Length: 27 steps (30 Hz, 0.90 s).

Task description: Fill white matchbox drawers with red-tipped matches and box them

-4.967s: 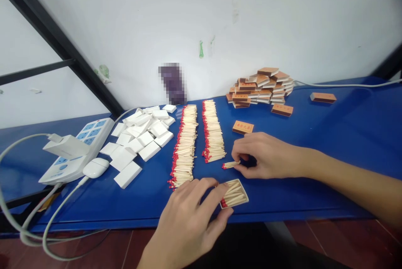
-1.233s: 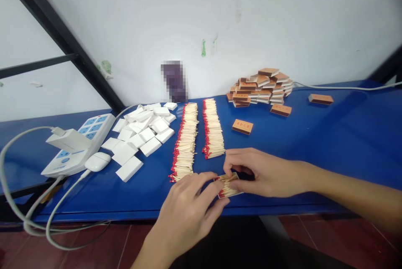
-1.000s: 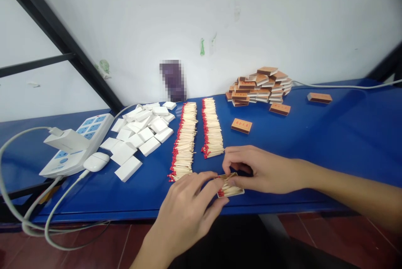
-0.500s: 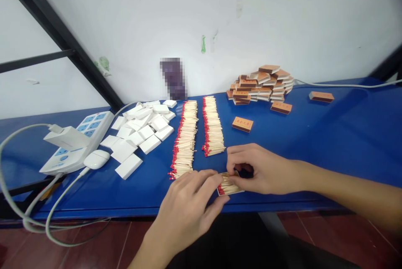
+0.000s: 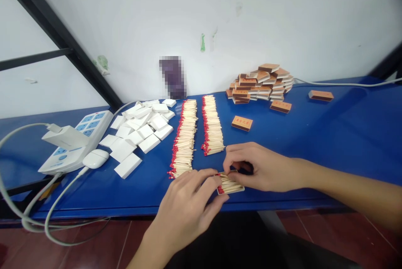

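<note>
Tray (image 5: 236, 191): long axis left to right
Matches (image 5: 230, 185): inside tray, red heads leftward
Left hand (image 5: 190, 204): gripping tray's left end
Right hand (image 5: 259, 166): curled at tray's right; grip unclear

Indoor workspace with blue worktop (image 5: 329, 135)

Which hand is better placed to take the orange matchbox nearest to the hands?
Probably the right hand: it is closer to that matchbox, while the left hand holds the tray. The right fingers are at the tray too.
</note>
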{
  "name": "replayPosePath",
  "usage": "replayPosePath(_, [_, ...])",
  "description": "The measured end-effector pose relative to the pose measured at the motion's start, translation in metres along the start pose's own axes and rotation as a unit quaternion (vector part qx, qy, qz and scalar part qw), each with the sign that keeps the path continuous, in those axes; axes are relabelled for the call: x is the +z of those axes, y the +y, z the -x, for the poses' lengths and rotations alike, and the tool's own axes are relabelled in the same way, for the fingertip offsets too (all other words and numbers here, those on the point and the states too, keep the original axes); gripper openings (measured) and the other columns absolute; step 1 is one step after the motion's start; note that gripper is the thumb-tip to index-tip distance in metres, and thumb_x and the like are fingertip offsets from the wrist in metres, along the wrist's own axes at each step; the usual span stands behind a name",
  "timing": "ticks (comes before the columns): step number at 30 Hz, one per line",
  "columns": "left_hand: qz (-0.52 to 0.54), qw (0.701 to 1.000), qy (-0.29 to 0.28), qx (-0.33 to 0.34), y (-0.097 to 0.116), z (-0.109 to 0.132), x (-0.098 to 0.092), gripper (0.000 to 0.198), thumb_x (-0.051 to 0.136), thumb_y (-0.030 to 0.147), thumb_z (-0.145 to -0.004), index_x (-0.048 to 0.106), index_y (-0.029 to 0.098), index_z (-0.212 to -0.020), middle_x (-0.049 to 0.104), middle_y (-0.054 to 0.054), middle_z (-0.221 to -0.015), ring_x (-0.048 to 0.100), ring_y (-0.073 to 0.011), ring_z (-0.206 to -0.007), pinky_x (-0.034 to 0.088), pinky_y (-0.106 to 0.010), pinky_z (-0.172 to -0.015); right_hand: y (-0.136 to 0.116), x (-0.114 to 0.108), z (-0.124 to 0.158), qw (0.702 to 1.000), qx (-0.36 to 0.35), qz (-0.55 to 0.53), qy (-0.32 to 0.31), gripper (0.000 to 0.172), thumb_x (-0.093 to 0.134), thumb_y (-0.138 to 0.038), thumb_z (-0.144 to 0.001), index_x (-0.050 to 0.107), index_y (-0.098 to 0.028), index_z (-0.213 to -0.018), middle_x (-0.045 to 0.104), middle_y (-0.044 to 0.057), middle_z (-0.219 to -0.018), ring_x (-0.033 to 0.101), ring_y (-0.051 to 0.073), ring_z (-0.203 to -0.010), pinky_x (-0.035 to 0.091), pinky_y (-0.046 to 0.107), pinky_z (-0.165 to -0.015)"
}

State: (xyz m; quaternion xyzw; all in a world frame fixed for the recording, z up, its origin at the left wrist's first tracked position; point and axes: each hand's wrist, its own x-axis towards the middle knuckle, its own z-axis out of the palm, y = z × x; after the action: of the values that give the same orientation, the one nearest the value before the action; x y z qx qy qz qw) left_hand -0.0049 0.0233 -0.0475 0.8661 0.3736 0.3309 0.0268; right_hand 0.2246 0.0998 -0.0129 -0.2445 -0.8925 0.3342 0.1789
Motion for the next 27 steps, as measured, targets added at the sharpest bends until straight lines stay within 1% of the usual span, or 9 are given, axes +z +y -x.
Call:
replayPosePath(3, [-0.007, 1.0, -0.01, 0.007, 0.0016, -0.0003, -0.0015, 0.012, 0.059, 0.025, -0.103, 0.062, 0.019, -0.113, 0.071, -0.007, -0.114, 0.07, -0.0263, -0.09, 0.059, -0.043, -0.074, 0.0004, -0.0008, 0.0005, 1.0, 0.005, -0.004, -0.006, 0.007, 0.063, -0.012, -0.089, 0.068, -0.018, -0.088, 0.057, -0.002, -0.079, 0.05, 0.009, -0.066, 0.039, 0.022, -0.059])
replayPosePath(7, [-0.013, 1.0, -0.024, 0.014, 0.0025, 0.0002, -0.0026, 0.012, 0.057, 0.024, -0.104, 0.063, 0.02, -0.113, 0.071, -0.007, -0.115, 0.07, -0.0265, -0.089, 0.059, -0.044, -0.072, -0.0001, -0.0014, 0.002, 1.0, 0.008, -0.013, -0.011, 0.014, 0.063, -0.014, -0.09, 0.076, -0.018, -0.094, 0.059, 0.0, -0.08, 0.053, 0.009, -0.066, 0.041, 0.022, -0.059])
replayPosePath(10, [-0.006, 1.0, -0.014, 0.013, 0.0014, 0.0013, -0.0014, 0.012, 0.06, 0.023, -0.103, 0.064, 0.02, -0.114, 0.071, -0.008, -0.115, 0.07, -0.027, -0.089, 0.059, -0.044, -0.072, -0.0003, -0.0011, 0.002, 1.0, 0.002, -0.013, -0.012, 0.014, 0.066, -0.017, -0.089, 0.078, -0.019, -0.097, 0.059, 0.0, -0.079, 0.055, 0.01, -0.068, 0.042, 0.022, -0.061])
replayPosePath(13, [0.001, 1.0, -0.001, 0.013, 0.0004, 0.0021, 0.0003, 0.017, 0.062, 0.024, -0.101, 0.063, 0.019, -0.117, 0.071, -0.008, -0.115, 0.07, -0.0266, -0.09, 0.059, -0.044, -0.074, 0.0014, 0.0001, 0.0012, 1.0, -0.005, -0.007, -0.012, 0.018, 0.064, -0.013, -0.089, 0.078, -0.02, -0.098, 0.059, 0.0, -0.08, 0.055, 0.009, -0.068, 0.042, 0.022, -0.061])
replayPosePath(15, [0.002, 1.0, -0.002, 0.012, 0.0006, 0.002, 0.0009, 0.02, 0.063, 0.024, -0.101, 0.062, 0.018, -0.121, 0.072, -0.008, -0.116, 0.07, -0.0265, -0.092, 0.06, -0.044, -0.077, 0.003, 0.0011, 0.001, 1.0, -0.015, -0.002, -0.006, 0.019, 0.062, -0.01, -0.089, 0.077, -0.019, -0.096, 0.059, 0.0, -0.081, 0.054, 0.009, -0.068, 0.041, 0.022, -0.061])
replayPosePath(19, [0.005, 1.0, -0.009, 0.005, 0.0018, 0.0008, -0.0001, 0.024, 0.061, 0.024, -0.102, 0.059, 0.018, -0.125, 0.073, -0.008, -0.117, 0.071, -0.0263, -0.094, 0.059, -0.043, -0.08, 0.0029, 0.0017, 0.0016, 1.0, -0.022, 0.002, 0.008, 0.015, 0.062, -0.008, -0.087, 0.072, -0.017, -0.093, 0.058, 0.0, -0.081, 0.052, 0.01, -0.068, 0.04, 0.022, -0.061])
replayPosePath(22, [0.001, 1.0, -0.013, 0.003, 0.002, 0.0004, -0.001, 0.02, 0.06, 0.024, -0.103, 0.061, 0.018, -0.122, 0.073, -0.008, -0.116, 0.071, -0.0262, -0.091, 0.059, -0.042, -0.077, 0.0, 0.0013, 0.0018, 1.0, -0.016, 0.004, 0.008, 0.007, 0.063, -0.013, -0.089, 0.067, -0.018, -0.092, 0.055, -0.001, -0.08, 0.05, 0.01, -0.067, 0.039, 0.023, -0.06])
replayPosePath(24, [-0.008, 1.0, -0.017, 0.011, 0.0018, 0.0007, -0.0009, 0.014, 0.059, 0.023, -0.103, 0.064, 0.02, -0.116, 0.072, -0.008, -0.117, 0.071, -0.026, -0.088, 0.059, -0.043, -0.075, -0.0014, 0.0012, 0.0015, 1.0, -0.014, 0.007, -0.003, 0.002, 0.064, -0.017, -0.09, 0.064, -0.018, -0.091, 0.054, -0.001, -0.08, 0.05, 0.011, -0.069, 0.039, 0.023, -0.06])
replayPosePath(27, [-0.014, 1.0, -0.013, 0.02, 0.0014, 0.001, -0.0002, 0.013, 0.059, 0.022, -0.103, 0.066, 0.019, -0.113, 0.072, -0.008, -0.118, 0.07, -0.0257, -0.084, 0.059, -0.044, -0.073, -0.0015, 0.0017, 0.0007, 1.0, -0.006, 0.01, -0.02, 0.003, 0.063, -0.019, -0.092, 0.061, -0.019, -0.09, 0.056, -0.001, -0.082, 0.05, 0.011, -0.07, 0.039, 0.023, -0.061])
